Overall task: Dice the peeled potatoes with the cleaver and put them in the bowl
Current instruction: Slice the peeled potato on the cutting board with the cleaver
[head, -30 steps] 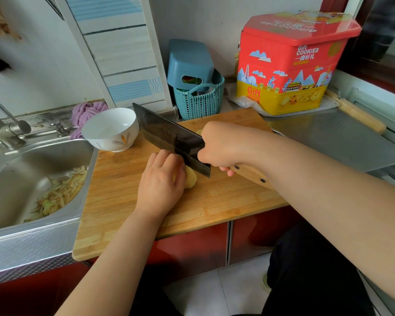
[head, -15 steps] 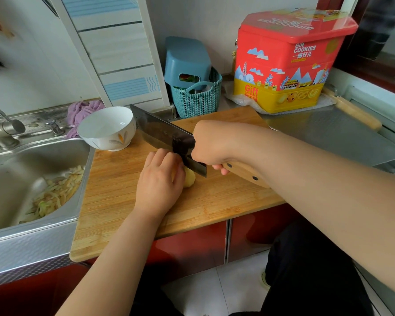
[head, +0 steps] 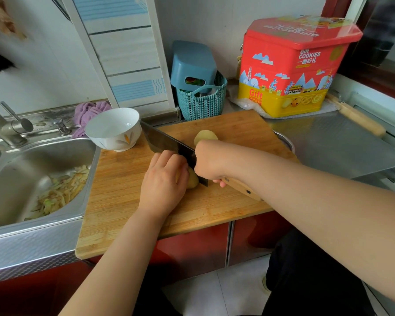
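On the wooden cutting board (head: pixel 123 201) my left hand (head: pixel 163 179) lies curled over a peeled potato (head: pixel 192 180), only its right end showing. My right hand (head: pixel 211 161) grips the cleaver (head: pixel 167 142) by its wooden handle, the dark blade set down against the potato beside my left fingers. A second pale potato piece (head: pixel 205 136) lies behind my right hand. The white bowl (head: pixel 113 128) stands at the board's far left corner with nothing visible inside.
A steel sink (head: pixel 32 179) with peelings borders the board on the left, a tap behind it. A teal basket (head: pixel 201 99) and a red and yellow cookie tin (head: pixel 292 65) stand at the back. A steel counter and rolling pin (head: pixel 356 117) lie right.
The blade has come lower onto the potato under my left hand. The potato piece behind my right hand is now more exposed.
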`<state>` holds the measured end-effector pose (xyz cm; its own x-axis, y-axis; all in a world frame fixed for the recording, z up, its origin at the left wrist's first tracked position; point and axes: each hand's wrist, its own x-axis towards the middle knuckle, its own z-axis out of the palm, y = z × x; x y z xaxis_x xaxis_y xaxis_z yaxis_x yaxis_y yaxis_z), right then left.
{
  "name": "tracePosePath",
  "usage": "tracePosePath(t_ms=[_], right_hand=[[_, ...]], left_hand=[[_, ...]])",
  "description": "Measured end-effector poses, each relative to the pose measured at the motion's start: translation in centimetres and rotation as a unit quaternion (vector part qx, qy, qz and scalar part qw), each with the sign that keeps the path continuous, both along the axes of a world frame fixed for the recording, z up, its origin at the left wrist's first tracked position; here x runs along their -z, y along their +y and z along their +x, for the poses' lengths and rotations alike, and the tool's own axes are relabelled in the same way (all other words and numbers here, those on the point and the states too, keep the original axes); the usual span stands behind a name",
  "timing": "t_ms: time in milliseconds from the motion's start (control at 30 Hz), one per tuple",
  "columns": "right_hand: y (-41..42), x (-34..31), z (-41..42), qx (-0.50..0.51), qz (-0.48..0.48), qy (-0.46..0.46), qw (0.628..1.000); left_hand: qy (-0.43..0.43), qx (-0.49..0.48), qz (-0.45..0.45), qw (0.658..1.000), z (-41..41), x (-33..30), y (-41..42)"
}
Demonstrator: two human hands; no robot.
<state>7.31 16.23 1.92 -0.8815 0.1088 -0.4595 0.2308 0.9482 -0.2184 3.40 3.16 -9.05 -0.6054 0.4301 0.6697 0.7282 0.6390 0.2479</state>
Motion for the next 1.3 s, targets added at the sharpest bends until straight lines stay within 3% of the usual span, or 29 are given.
tracePosePath(t_ms=[367,500,667,1000,1300], right_hand=[[0.4,0.2,-0.1,0.012,-0.013,-0.001,1.000],[1.8,0.0,0.2,0.010,-0.068,0.092,0.993],[0.1,0.3,-0.2,-0.010,0.023,-0.003,1.000],[0.7,0.2,-1.0,-0.028,0.025,-0.018,0.999],[3.7,0.1,-0.4,0.032,-0.132,0.028,0.990]], left_hand=[[0.006,-0.006,-0.003,1.000,0.1,-0.2,0.0],[0.008,0.002,-0.006,1.000,0.1,-0.3,0.3],[0.010,-0.001,-0.006,1.000,0.2,-0.3,-0.1],[0.003,0.000,-0.012,1.000,0.2,-0.4,0.2],[0.008,-0.010,-0.018,1.000,0.5,-0.3,0.1]])
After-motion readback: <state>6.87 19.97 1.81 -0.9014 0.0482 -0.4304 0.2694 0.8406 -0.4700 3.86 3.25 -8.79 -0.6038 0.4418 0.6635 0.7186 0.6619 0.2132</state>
